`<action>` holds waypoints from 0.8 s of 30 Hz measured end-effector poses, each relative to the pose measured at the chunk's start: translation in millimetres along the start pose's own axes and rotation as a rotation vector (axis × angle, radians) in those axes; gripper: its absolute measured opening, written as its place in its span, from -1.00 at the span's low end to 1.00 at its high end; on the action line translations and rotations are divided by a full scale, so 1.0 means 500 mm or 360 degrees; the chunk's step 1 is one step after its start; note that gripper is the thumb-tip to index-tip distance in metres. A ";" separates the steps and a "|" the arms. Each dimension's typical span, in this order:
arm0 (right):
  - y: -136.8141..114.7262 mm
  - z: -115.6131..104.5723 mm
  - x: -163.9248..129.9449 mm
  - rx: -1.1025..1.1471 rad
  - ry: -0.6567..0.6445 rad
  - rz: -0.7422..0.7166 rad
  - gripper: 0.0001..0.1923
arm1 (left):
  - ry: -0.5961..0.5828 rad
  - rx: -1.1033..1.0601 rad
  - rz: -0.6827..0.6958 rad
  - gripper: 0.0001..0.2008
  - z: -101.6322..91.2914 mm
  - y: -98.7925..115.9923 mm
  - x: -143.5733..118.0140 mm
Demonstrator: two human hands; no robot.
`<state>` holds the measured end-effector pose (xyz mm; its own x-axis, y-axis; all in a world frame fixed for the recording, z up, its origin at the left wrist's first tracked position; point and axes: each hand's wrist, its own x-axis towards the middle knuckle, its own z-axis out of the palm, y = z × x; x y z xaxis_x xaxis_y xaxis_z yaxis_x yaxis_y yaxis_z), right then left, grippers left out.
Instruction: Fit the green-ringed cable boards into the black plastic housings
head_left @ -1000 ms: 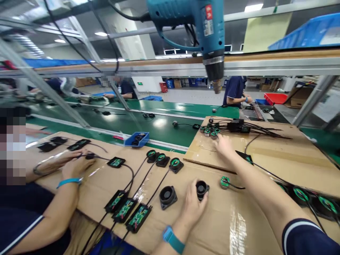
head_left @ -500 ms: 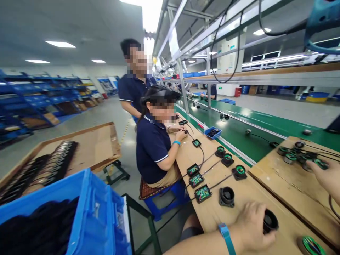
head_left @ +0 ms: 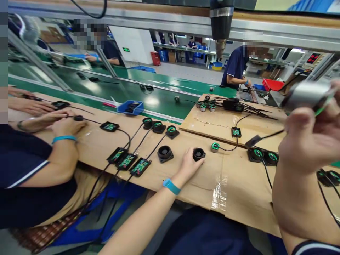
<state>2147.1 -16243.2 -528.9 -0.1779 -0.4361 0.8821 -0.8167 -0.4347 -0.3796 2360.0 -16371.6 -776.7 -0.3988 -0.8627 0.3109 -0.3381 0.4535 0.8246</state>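
My left hand, with a teal band at the wrist, is closed round the side of a square-based black fan housing on the cardboard. My right hand is raised close to the camera at the right. Blurred in its fingers is a silver round motor with some green showing. Left of my left hand lies a second black housing. A small motor with a green circuit ring rests right of it, its cable running to a small circuit box.
A co-worker's hands work at the left. Several circuit boxes are cabled to housings with green rings. A blue tray stands by the green conveyor. An electric screwdriver hangs overhead. More motors lie on the raised cardboard.
The view has swung right. My right hand has lifted from the group of motors with a silver motor in it. My left hand still holds the black housing.
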 end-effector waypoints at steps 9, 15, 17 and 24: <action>0.059 0.178 -0.289 -0.0355 -0.1243 0.0831 -0.57 | 0.0005 -0.0122 0.0010 -0.40 -0.003 -0.012 -0.030; 0.064 0.190 -0.311 -0.0652 -0.1641 0.1083 -0.67 | -0.0038 0.0017 0.0031 -0.55 -0.008 -0.006 -0.029; 0.065 0.188 -0.314 -0.0579 -0.1595 0.1066 -0.67 | -0.0025 0.0042 0.0078 -0.55 -0.012 -0.008 -0.029; 0.064 0.184 -0.334 -0.0343 -0.1114 0.1047 -0.56 | 0.0080 0.0106 0.0301 -0.56 -0.009 -0.016 -0.037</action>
<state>2201.1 -16256.9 -714.0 -0.3244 -0.9380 0.1224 -0.7661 0.1847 -0.6156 2373.8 -16360.1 -787.0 -0.4179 -0.7701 0.4821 -0.3174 0.6209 0.7167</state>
